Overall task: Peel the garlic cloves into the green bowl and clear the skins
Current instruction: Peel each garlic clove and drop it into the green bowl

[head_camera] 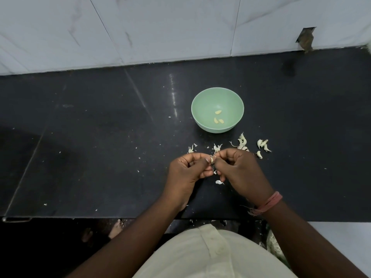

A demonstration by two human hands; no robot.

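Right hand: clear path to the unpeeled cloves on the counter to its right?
Probably yes. The unpeeled cloves lie on bare counter just beyond the right hand, nothing between. But its grip is busy pinching the clove shared with the left hand.

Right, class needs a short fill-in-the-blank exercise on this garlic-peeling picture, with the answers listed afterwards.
1. The green bowl holds ____ peeled cloves.
2. Both hands, left hand and right hand, pinch one ____.
3. The loose skins lie on the ____ counter.

Answers: three; clove; black
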